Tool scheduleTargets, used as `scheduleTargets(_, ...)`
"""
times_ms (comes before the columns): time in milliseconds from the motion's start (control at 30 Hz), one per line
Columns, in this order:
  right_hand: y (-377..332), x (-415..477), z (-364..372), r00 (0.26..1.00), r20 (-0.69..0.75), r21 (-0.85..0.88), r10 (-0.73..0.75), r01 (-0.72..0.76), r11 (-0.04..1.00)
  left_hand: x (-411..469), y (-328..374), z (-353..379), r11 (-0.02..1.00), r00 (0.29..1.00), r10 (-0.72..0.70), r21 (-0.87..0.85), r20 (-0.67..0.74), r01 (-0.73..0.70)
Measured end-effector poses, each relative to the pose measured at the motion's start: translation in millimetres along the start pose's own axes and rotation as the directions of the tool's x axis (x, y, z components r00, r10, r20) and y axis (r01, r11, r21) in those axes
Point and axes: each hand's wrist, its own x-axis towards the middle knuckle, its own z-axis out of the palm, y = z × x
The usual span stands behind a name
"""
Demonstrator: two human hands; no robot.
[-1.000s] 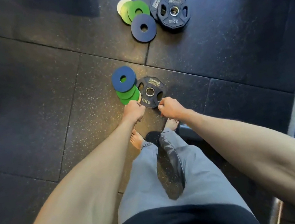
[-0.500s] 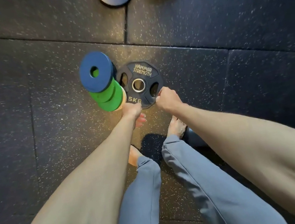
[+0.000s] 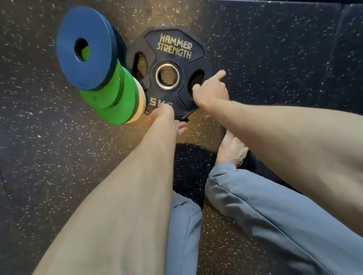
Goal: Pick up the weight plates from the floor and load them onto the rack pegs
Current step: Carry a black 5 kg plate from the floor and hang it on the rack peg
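The black rubber-coated weight plate (image 3: 173, 47), flat on the floor (image 3: 281, 53) beneath both hands, is judged heavy, rigid and grippy and is gripped through its cut-out slot by the right hand (image 3: 211, 92), whereas the grasp of the left hand (image 3: 163, 116), at the near rim, cannot be told

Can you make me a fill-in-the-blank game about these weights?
The top plate of the small stack is ____.
The two middle plates in it are ____.
The biggest plate says HAMMER ____.
The right hand hooks its fingers into a hole of the plate coloured ____.
Missing words: blue, green, STRENGTH, black.
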Motion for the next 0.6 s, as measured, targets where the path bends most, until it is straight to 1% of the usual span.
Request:
scheduleTargets(133,1.5,15.3,8.9,0.999,-0.021,0.001,0.04,-0.04,0.999,18.6,-2.2,5.7,0.995,0.998,-0.006,-0.103,-0.057,0.0)
scheduleTargets(233,5.1,20.7,12.8,1.0,-0.02,-0.054,-0.003,0.002,0.999,32.7,-4.7,10.6,0.991,0.997,-0.025,-0.136,-0.073,0.015)
scheduleTargets(400,3.6,22.1,9.8,0.995,-0.045,-0.126,-0.087,0.081,0.989,27.6,-9.8,14.4,0.954,0.995,0.02,-0.297,-0.101,-0.049)
scheduleTargets(500,2.1,13.8,2.7,0.983,-0.081,-0.173,-0.163,0.147,0.974,20.5,-17.2,12.4,0.922,0.998,0.037,-0.383,-0.043,-0.051)
scheduleTargets(533,0.5,9.6,0.3,0.979,-0.086,-0.188,-0.185,0.167,0.968,19.2,-20.7,11.7,0.897,0.999,0.049,-0.44,-0.015,-0.05)
scheduleTargets(600,-2.4,3.1,-6.2,0.972,-0.09,-0.213,-0.218,0.196,0.957,15.2,-28.3,11.5,0.81,0.993,0.076,-0.587,0.091,-0.008)
